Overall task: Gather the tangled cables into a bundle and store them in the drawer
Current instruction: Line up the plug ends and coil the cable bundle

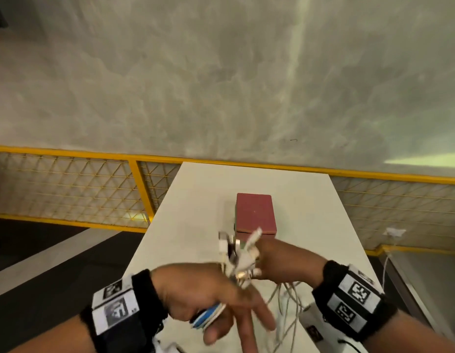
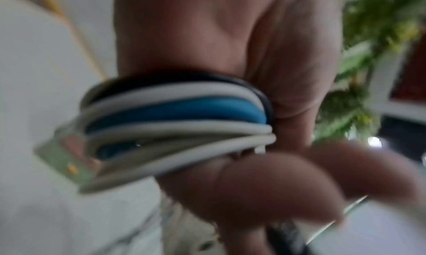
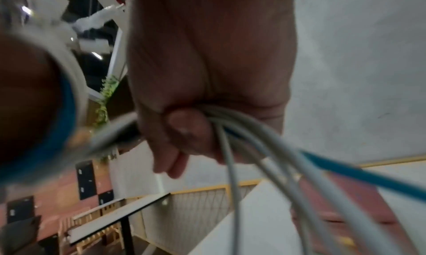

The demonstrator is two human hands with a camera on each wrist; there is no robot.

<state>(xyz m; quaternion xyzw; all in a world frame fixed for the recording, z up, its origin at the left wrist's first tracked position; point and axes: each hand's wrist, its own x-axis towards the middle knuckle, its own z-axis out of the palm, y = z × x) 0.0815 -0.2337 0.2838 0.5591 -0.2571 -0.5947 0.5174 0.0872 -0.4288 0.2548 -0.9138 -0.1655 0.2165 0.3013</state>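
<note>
While the left hand (image 1: 195,296) is serving as a spool, fingers stretching forward and thumb curling under the white, blue and black turns of the cables (image 2: 179,124), the plug ends (image 1: 240,250) are sticking up just beyond it. The right hand (image 1: 279,261) is clenching the loose strands, which are trailing onto the counter (image 1: 195,200) near the maroon box (image 1: 255,212). Winding is seemingly midway; the next turn is calling for steady tension and a clear path round the fingers.

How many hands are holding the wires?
2. The left hand has the wires looped round its fingers, low in the middle. The right hand grips them just beyond, in front of the red box. No others show.
</note>
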